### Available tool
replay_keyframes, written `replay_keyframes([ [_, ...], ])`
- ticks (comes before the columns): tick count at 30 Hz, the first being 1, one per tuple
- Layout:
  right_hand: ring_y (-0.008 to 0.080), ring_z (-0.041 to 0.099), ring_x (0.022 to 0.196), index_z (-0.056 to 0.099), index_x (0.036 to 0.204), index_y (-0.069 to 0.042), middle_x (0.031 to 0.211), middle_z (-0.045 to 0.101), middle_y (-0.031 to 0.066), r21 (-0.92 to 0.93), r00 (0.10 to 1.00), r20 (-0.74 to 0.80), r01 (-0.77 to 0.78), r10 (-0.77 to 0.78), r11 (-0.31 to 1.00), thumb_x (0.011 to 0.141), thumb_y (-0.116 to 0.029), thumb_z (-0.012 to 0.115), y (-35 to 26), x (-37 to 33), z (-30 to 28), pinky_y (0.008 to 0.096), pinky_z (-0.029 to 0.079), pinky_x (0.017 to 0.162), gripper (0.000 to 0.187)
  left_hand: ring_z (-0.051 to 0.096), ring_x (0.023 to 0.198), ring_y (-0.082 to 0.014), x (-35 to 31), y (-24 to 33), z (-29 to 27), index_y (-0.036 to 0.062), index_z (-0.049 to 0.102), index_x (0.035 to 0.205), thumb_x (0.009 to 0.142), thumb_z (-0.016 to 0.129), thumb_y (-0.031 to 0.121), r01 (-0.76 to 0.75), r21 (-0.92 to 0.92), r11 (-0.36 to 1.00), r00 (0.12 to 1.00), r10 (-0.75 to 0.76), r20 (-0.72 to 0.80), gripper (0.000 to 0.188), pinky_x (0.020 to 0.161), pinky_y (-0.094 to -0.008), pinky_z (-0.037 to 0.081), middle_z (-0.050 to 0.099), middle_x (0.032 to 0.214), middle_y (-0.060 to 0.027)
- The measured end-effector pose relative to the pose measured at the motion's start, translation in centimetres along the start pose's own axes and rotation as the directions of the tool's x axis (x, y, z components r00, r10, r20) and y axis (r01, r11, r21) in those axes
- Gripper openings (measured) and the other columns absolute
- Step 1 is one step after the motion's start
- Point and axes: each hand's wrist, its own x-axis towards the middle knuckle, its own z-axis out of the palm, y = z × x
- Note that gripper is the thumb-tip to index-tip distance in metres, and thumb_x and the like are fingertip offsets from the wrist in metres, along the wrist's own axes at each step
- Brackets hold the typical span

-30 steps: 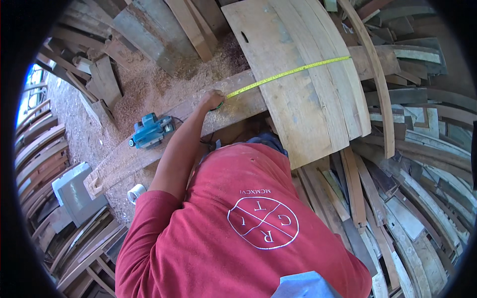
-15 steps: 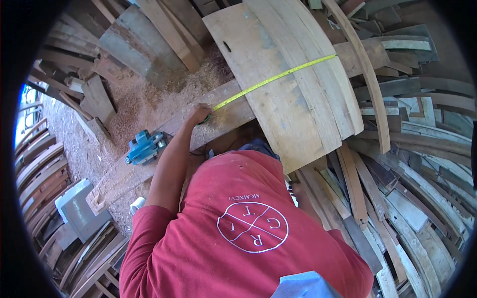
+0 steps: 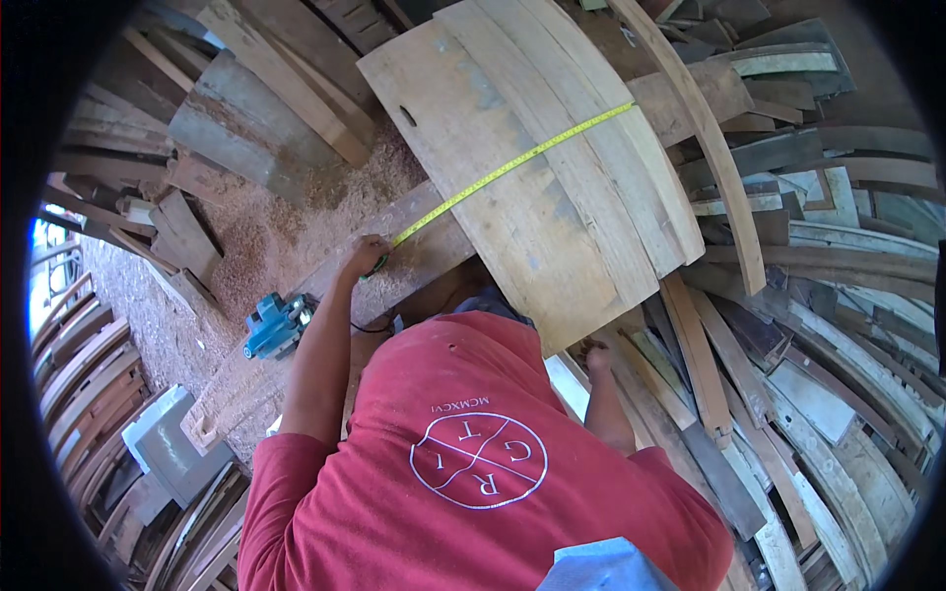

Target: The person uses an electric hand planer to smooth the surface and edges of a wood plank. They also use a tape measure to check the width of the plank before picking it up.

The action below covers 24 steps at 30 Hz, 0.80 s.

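Note:
My left hand (image 3: pixel 369 253) is closed around a tape measure (image 3: pixel 380 264), whose case is mostly hidden by my fingers. Its yellow blade (image 3: pixel 512 169) runs out across a wide wooden panel (image 3: pixel 493 187) made of several boards side by side, ending near the panel's far right edge. The panel rests on a long wooden plank (image 3: pixel 426 236), which my left hand is above. Down by the near right corner of the panel is my right hand (image 3: pixel 595 356), its fingers curled; what they hold, if anything, is hidden.
A teal power planer (image 3: pixel 278 325) sits on the plank left of my forearm. Wood shavings (image 3: pixel 286 222) cover the ground beyond it. Stacked boards (image 3: pixel 838 374) crowd the right side, and a long curved strip (image 3: pixel 705 138) lies past the panel. A pale grey box (image 3: pixel 172 438) stands at lower left.
The view has shifted, so panel and blade appear further left. My right hand has come out from beside my body to the panel's near corner. The left still holds the tape measure.

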Motion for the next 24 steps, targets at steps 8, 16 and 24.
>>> replay_keyframes([
  [8,0.0388,0.068,0.105,0.069,0.119,0.001,0.112,0.072,0.0218,-0.284,0.556,-0.728,0.289,-0.402,0.914,0.092,-0.015,0.067,-9.0,2.6,-6.8,0.047,0.053,0.095,0.032,0.06,0.069,-0.0117,-0.5,-1.0,-0.6,0.006,0.074,0.086,0.093,0.074,0.026,-0.039,-0.086,0.996,0.999,0.036,-0.039,0.021,0.064,-0.0343,0.049,0.067,0.073,-0.0029],
  [16,0.0393,0.059,0.119,0.067,0.126,-0.003,0.118,0.067,0.0211,-0.272,0.489,-0.733,0.427,-0.473,0.863,0.095,-0.03,0.073,-26.0,1.0,-8.1,0.0483,0.047,0.104,0.042,0.062,0.071,-0.0114,-1.7,-1.2,-1.8,0.0076,0.078,0.092,0.094,0.074,0.023,0.069,-0.08,0.994,0.998,-0.07,-0.007,0.016,0.067,-0.0332,0.05,0.07,0.075,-0.0022],
  [24,0.0463,0.054,0.123,0.066,0.129,-0.014,0.131,0.058,0.0237,-0.372,0.46,-0.776,0.22,-0.432,0.902,0.091,-0.036,0.076,-27.7,1.9,-7.8,0.0571,0.045,0.105,0.045,0.061,0.077,-0.0095,-3.7,0.6,-2.3,0.0079,0.076,0.094,0.097,0.069,0.015,-0.038,-0.153,0.988,0.998,0.03,-0.055,0.01,0.07,-0.0292,0.049,0.07,0.083,0.0002],
])
